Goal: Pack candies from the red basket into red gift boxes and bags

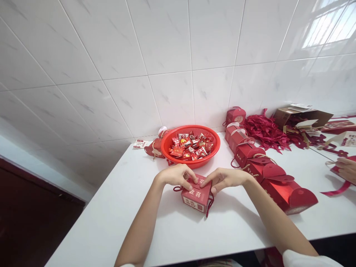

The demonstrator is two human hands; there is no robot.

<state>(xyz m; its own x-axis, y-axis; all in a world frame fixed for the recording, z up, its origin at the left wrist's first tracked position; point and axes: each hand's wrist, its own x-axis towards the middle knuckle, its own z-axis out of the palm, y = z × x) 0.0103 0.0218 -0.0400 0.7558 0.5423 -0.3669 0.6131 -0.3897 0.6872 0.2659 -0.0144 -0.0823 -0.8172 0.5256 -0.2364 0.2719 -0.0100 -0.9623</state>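
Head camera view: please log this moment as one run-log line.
left hand: red gift box | right hand: same box | behind: red candy basket

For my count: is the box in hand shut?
Looks shut: red box top folded down, closure hidden by the left hand and right hand.

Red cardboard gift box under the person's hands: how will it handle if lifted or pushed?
The red cardboard gift box probably feels light and fairly stiff, as its walls hold square. Its top closure, pinched by the left hand and right hand, may spring open if released. The red cord could snag.
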